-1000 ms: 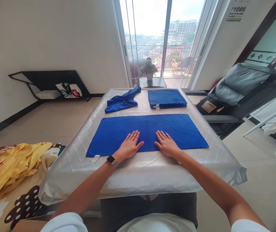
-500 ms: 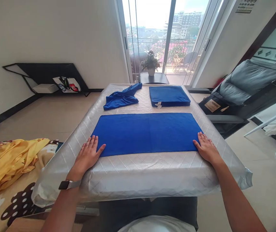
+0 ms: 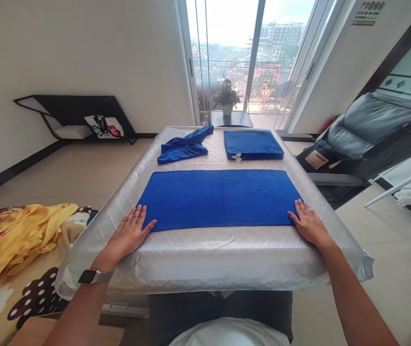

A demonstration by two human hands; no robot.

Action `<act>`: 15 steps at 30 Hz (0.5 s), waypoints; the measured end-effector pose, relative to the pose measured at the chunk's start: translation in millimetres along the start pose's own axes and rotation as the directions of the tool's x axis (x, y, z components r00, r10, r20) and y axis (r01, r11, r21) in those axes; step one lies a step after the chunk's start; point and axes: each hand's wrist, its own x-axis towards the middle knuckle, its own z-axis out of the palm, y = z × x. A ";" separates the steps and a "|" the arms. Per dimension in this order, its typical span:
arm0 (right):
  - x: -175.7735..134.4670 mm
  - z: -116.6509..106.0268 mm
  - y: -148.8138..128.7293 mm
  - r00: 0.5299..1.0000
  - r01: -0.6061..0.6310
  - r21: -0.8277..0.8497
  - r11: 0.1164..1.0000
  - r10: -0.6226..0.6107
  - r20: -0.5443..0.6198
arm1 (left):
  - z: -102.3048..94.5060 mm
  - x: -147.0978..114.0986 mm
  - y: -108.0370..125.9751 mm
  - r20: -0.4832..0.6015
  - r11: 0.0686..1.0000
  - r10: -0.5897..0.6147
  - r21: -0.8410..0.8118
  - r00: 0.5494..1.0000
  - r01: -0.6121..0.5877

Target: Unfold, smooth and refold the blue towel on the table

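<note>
A blue towel [image 3: 220,199] lies flat and smooth across the table, its long side running left to right. My left hand [image 3: 129,233] rests open at the towel's near left corner, fingers stretched out and thumb on the cloth. At the near right corner my right hand [image 3: 309,222] lies flat, with its fingertips and thumb on the towel's edge. Beyond the towel, a crumpled blue cloth [image 3: 184,146] sits at the left. To its right is a neat stack of folded blue towels [image 3: 252,143] with white tags showing at the front.
A silvery quilted cover [image 3: 227,262] drapes over the table. On the left, yellow fabric [image 3: 29,235] lies heaped on a patterned bed. A dark padded chair [image 3: 364,139] stands at the right. Past the far edge, a potted plant [image 3: 227,98] is on a chair before the glass door.
Both hands stay spread at the towel's near corners, and the towel lies as before. The view has shifted slightly; my left forearm appears a little farther left.
</note>
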 end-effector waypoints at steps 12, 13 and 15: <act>-6.0 -18.5 -41.8 0.978 0.167 -0.029 0.986 -0.169 -0.120 | -32.1 7.9 57.3 -0.102 0.992 0.130 0.008 0.986 -0.129; -2.7 -24.5 -62.1 0.967 0.225 -0.016 0.974 -0.226 -0.120 | -38.3 16.7 82.0 -0.103 0.979 0.205 -0.002 0.973 -0.206; 6.1 -34.1 -109.4 0.926 0.364 0.013 0.931 -0.360 -0.116 | -49.1 36.4 137.5 -0.091 0.936 0.348 -0.022 0.933 -0.352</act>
